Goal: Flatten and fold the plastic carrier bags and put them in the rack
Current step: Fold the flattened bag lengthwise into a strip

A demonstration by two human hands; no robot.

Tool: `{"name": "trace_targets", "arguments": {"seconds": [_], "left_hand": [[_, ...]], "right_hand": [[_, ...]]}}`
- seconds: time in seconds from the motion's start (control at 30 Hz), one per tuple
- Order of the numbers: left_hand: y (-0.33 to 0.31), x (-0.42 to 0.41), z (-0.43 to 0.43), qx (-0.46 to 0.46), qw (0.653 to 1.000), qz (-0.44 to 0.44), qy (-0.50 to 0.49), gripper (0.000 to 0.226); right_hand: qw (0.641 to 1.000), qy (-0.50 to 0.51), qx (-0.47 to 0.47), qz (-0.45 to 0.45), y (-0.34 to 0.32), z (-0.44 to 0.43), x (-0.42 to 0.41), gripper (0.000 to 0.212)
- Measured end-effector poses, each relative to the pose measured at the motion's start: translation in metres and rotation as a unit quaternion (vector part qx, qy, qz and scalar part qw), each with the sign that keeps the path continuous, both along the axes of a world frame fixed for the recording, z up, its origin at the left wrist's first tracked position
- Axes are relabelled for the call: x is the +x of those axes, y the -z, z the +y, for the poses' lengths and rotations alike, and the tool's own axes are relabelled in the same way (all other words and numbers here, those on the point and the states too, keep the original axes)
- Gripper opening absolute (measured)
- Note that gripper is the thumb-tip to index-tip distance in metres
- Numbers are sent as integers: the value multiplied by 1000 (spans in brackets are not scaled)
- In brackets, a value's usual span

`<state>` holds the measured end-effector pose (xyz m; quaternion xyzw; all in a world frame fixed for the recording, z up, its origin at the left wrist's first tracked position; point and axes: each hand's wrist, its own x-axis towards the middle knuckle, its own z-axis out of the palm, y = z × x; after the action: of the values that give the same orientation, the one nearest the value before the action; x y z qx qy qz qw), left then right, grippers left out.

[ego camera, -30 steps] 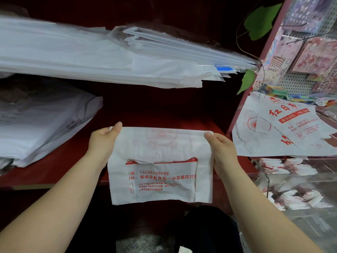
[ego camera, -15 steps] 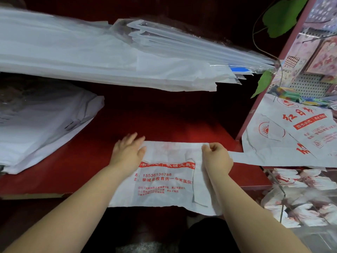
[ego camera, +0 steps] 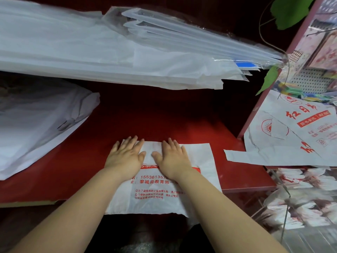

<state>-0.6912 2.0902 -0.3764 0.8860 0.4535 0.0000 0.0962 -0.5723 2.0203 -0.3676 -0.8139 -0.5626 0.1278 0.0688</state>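
A white plastic carrier bag (ego camera: 198, 161) with red print lies flat on the red shelf (ego camera: 164, 117), its near edge hanging over the shelf front. My left hand (ego camera: 125, 156) presses palm-down on the bag's far left part with straight fingers. Beside it, my right hand (ego camera: 173, 156) presses flat on the bag's middle. More white printed bags (ego camera: 291, 136) lie unfolded at the right. Below them a clear rack (ego camera: 286, 199) holds several folded bags (ego camera: 308, 181).
A thick stack of white and clear bags (ego camera: 109, 52) hangs over the shelf from above. Another white pile (ego camera: 36, 121) sits on the shelf's left. A red upright post (ego camera: 273, 79) and a pegboard with small goods (ego camera: 310, 77) stand at the right.
The bag went from held up in the air by both hands to lying on the shelf. Both hands let go of its corners and now press flat on it.
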Motion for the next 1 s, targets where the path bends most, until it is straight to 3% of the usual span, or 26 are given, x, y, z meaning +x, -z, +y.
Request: {"name": "trace_targets", "arguments": {"seconds": [0.2,0.37,0.43,0.53,0.6,0.67,0.7,0.87,1.0], "left_hand": [[1,-1,2,-3,1000,8,-6,51],[2,0,3,1,1000,-2,-1,51],[0,-1,2,0,999,-45,3,49],[-8,-14,-5,-45,979,-196,31,48],[-20,-31,-19,-100,965,-223,94,74],[-23,-49,-34,-109,970,-143,165,110],[-23,-56,-39,-104,973,-96,182,111],[3,-86,-41,18,979,-26,203,92],[18,-87,-39,88,973,-37,209,60]], "right_hand": [[997,63,-44,-8,-2,-23,27,70],[994,107,-25,2,-3,-58,65,62],[994,102,-24,10,-4,-63,71,58],[995,98,-36,-2,-3,-62,70,60],[994,106,-37,-15,-3,-59,69,62],[992,117,-38,-24,-3,-53,70,64],[991,122,-41,-29,-3,-50,70,65],[989,138,-43,-22,-2,-38,69,66],[988,85,99,77,-6,-62,62,53]]}}
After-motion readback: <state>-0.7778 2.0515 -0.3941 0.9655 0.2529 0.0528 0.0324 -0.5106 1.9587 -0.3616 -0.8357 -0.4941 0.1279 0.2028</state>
